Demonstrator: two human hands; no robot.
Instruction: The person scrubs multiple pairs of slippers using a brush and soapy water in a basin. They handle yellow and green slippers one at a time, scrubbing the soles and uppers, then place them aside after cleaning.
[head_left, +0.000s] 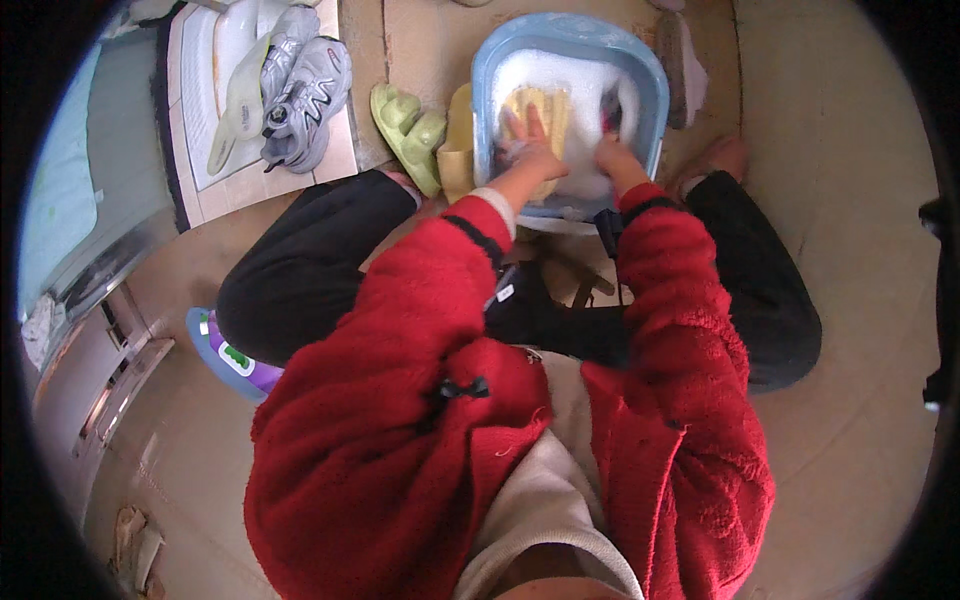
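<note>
A blue plastic basin (574, 28) with white suds (547, 67) sits before me. In its left part stands a yellow ridged washboard (555, 105). My left hand (531, 150) lies against the washboard with its fingers spread, some suds on them. My right hand (616, 159) reaches down into the basin's right side, fingers pointing away from me. Just beyond its fingertips, a dark and red item (611, 109) shows partly through the foam; its kind is unclear. Whether the right fingers grip it is hidden.
Grey sneakers (307, 105) and a pale insole (244, 112) rest on a tiled surface at left. Green slippers (409, 131) and a yellow container (455, 161) stand beside the basin. A shoe (679, 71) is at its right. A purple-blue object (232, 352) lies by my left knee.
</note>
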